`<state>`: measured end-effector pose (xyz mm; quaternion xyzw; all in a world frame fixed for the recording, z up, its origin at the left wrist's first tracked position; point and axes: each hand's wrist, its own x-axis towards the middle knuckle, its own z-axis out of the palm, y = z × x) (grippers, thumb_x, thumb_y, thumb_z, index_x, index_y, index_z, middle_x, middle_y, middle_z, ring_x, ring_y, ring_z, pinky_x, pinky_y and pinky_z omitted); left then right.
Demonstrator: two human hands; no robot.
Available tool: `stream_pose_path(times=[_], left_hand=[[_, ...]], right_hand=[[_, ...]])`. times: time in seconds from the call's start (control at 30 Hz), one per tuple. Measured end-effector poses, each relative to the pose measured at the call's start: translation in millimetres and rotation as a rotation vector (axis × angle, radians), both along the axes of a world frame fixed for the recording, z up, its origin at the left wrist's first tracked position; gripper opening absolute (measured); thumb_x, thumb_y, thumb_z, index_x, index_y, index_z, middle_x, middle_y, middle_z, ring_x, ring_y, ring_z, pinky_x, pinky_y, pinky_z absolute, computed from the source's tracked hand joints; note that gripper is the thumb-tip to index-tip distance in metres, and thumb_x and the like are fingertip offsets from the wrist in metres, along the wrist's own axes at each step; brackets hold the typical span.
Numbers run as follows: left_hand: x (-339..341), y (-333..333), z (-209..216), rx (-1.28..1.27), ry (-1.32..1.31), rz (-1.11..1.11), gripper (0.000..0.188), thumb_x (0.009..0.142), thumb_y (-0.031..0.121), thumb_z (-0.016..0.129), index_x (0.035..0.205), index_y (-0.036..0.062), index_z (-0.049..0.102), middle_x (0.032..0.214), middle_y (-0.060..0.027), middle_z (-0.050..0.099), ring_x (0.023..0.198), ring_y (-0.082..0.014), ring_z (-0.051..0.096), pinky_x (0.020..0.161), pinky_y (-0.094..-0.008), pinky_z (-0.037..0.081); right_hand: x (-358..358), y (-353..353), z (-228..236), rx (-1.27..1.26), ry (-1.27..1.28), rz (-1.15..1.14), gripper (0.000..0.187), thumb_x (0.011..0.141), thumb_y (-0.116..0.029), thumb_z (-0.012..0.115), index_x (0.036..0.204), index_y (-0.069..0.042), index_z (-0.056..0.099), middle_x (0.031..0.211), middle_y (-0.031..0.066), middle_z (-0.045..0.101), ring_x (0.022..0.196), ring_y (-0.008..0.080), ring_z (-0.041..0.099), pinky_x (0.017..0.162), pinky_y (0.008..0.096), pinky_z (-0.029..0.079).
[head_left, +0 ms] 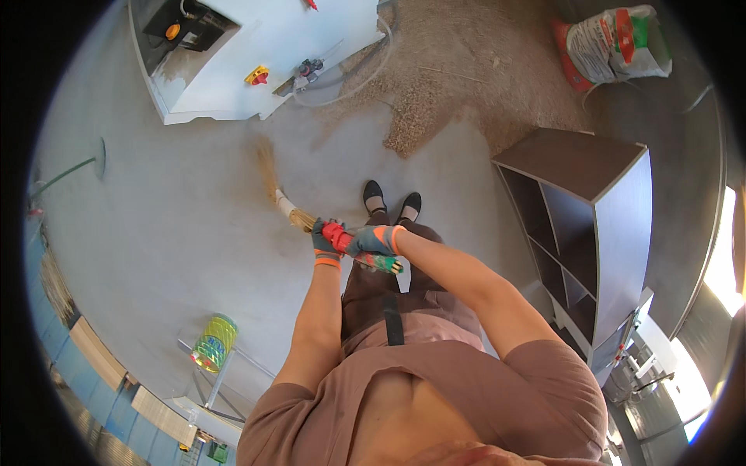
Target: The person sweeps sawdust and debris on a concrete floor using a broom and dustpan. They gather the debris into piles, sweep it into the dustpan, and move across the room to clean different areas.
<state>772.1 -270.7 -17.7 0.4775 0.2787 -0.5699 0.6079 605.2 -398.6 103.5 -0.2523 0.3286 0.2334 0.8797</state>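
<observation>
A straw broom [299, 220] sits near the centre of the frame, running on a slant from the upper left down to the lower right, with both gloved hands closed around its handle. The left hand [322, 242] grips the handle just where the bare straw meets a red wrapping [336, 235]; the right hand [373, 240] is wrapped around it farther down, between the red wrapping and the green lower end [388, 265]. Both gloves are grey with orange cuffs. A white band [285, 204] binds the straw above the left hand, and the bristles [266, 167] fan out toward the upper left, near the lower edge of a white machine housing [225, 66] that carries a red and yellow rotary switch [258, 75]. A clear hose [386, 54] curves out from the housing's right side. Loose brown granules [420, 116] spread over the grey floor [194, 210] at the upper centre, reaching toward a printed sack [614, 46] in the upper right. A dark brown shelf unit [575, 167] with open compartments stands at the right of the frame. The person's black shoes [374, 196] show just right of the broom, and a yellow-green cylindrical container [215, 342] is at the lower left.
</observation>
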Motion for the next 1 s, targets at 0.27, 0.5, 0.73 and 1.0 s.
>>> stream_pose_path(times=[0.27,0.5,0.73,1.0], left_hand=[[46.3,-70.6,-62.2,0.041,0.232,-0.090,0.032,0.088,0.035,0.064,0.098,0.0047,0.060,0.094,-0.0107,0.064,0.088,-0.0295,0.062,0.089,-0.0442,0.051],[-18.6,-161.2,-161.3,0.398,-0.149,-0.615,0.019,0.081,0.019,0.068,0.094,0.0091,0.058,0.087,-0.0036,0.060,0.077,-0.0203,0.060,0.067,-0.0368,0.054],[-166.7,-278.6,-187.8,0.707,-0.379,-0.609,0.044,0.078,0.016,0.069,0.116,0.0073,0.048,0.091,-0.0115,0.060,0.073,-0.0243,0.062,0.059,-0.0417,0.054],[-293.5,-366.7,-163.4,0.592,-0.470,-0.926,0.058,0.075,0.014,0.066,0.125,0.0057,0.038,0.094,-0.0147,0.060,0.075,-0.0287,0.063,0.061,-0.0434,0.054]], right_hand=[[74.5,-84.5,-83.9,-0.323,-0.024,0.209,0.029,0.079,-0.020,0.065,0.106,-0.011,0.056,0.083,0.0073,0.061,0.067,0.0198,0.059,0.063,0.0346,0.048],[-11.7,-141.0,-161.9,-0.446,0.140,-0.046,0.050,0.076,-0.031,0.071,0.119,-0.008,0.061,0.091,0.0065,0.067,0.073,0.0171,0.062,0.072,0.0339,0.051],[-140.4,-195.7,-181.2,-0.057,0.349,-0.463,0.059,0.079,-0.017,0.068,0.136,-0.011,0.054,0.084,0.0080,0.062,0.067,0.0164,0.059,0.058,0.0316,0.049],[-246.5,-248.5,-126.4,0.119,0.520,-0.917,0.070,0.081,-0.005,0.063,0.147,-0.007,0.039,0.077,0.0061,0.057,0.056,0.0137,0.050,0.049,0.0280,0.040]])
